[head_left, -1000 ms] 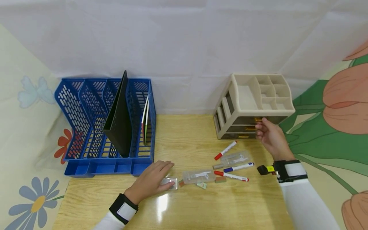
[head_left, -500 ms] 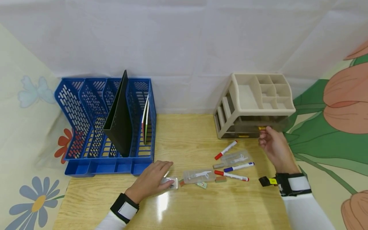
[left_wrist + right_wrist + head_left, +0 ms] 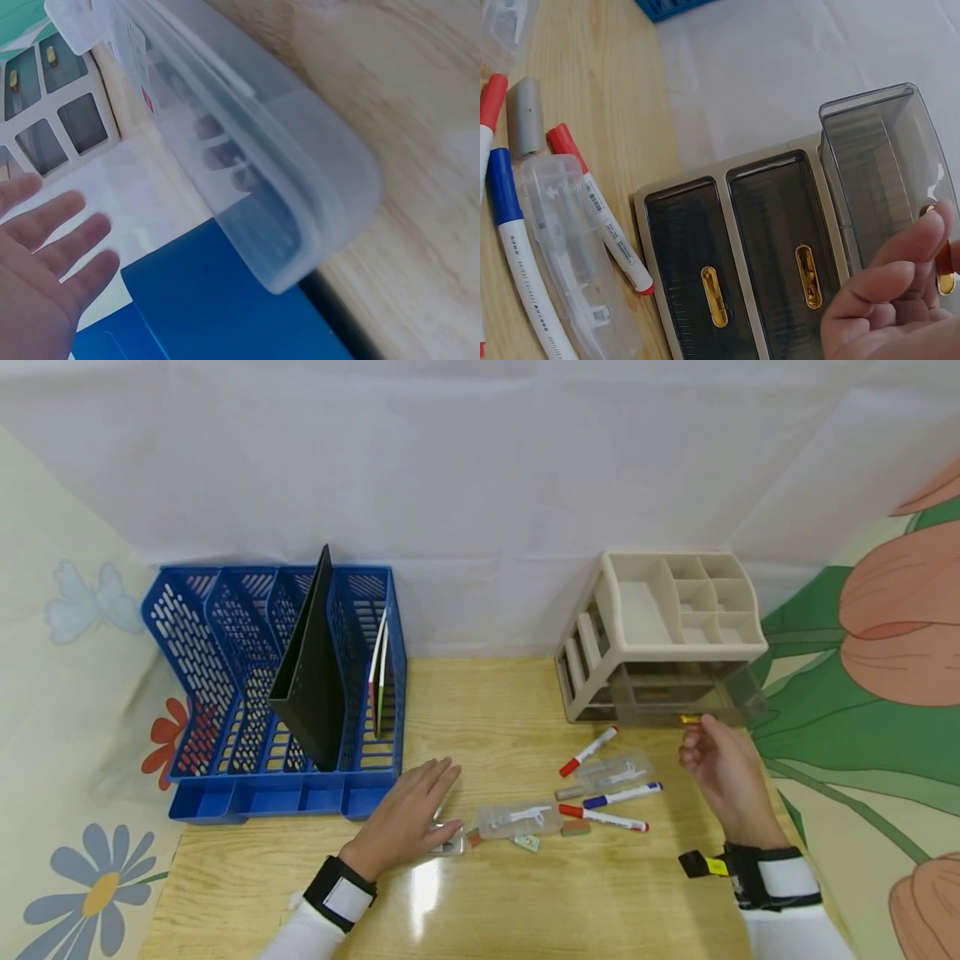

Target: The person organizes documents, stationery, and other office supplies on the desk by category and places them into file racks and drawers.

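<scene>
My right hand (image 3: pixel 726 781) pinches the gold handle (image 3: pixel 689 719) of the top drawer (image 3: pixel 641 706), a see-through smoky drawer pulled well out of the beige desk organizer (image 3: pixel 690 653). In the right wrist view, thumb and fingers meet at that handle, and the two lower drawers (image 3: pixel 776 225) sit closed. My left hand (image 3: pixel 405 814) lies palm down with its fingers extended, its thumb over a small clear plastic case (image 3: pixel 452 843). Up close in the left wrist view, a clear plastic box (image 3: pixel 330 157) stands beside the spread fingers.
A blue file rack (image 3: pixel 281 797) at the left holds a black folder (image 3: pixel 311 693) and thin booklets (image 3: pixel 380 677). Between the hands lie red markers (image 3: pixel 607 820), a blue marker (image 3: pixel 624 796), clear cases (image 3: pixel 519 820), a grey cylinder (image 3: pixel 570 793) and small erasers (image 3: pixel 575 828).
My right hand has drawn the top drawer out toward me, from closed to well extended. The left hand has shifted slightly, its fingers spreading a little.
</scene>
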